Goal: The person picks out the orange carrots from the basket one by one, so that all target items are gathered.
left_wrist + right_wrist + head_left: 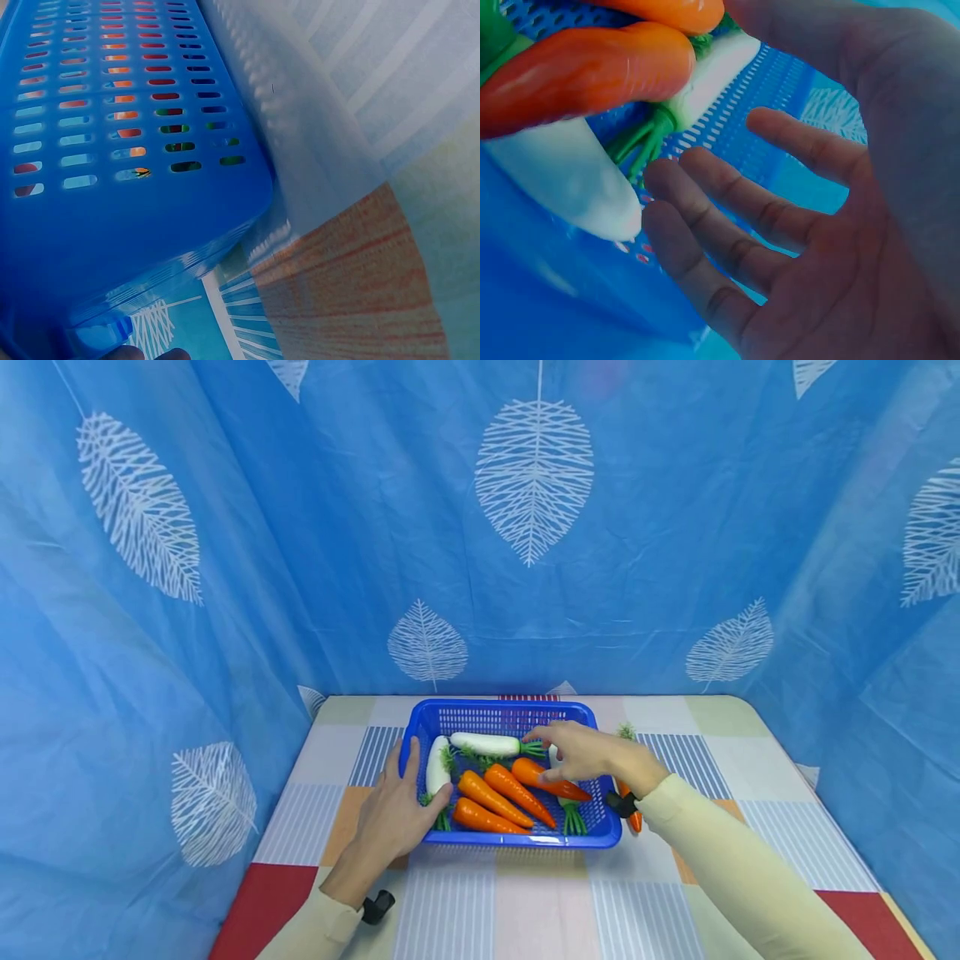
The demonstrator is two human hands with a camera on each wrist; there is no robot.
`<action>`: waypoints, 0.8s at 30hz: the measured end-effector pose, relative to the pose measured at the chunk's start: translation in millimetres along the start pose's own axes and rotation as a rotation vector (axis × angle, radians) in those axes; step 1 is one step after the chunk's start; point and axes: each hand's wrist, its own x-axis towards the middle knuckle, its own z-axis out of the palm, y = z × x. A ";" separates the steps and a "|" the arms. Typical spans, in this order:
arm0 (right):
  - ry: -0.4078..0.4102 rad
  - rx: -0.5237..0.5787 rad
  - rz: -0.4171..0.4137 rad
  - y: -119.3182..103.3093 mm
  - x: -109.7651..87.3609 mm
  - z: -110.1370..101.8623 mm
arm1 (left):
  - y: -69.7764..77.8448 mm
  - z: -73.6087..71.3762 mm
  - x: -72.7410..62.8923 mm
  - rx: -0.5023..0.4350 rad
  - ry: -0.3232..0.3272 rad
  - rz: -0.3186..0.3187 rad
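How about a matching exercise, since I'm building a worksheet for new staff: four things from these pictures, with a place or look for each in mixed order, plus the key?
Column 1
1. Left hand
2. Right hand
3. Basket
4. Curtain

Column 2
A. Blue with white leaf prints
B. Over the right part of the basket
C. Standing on the patchwork cloth, holding carrots and white radishes
D. At the basket's left end

Right pairs: 1-D, 2-B, 3-C, 4-A
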 end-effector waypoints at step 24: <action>-0.078 0.007 -0.012 1.5 24.2 25.5 | -1.3 0.8 1.1 0.000 0.000 -0.001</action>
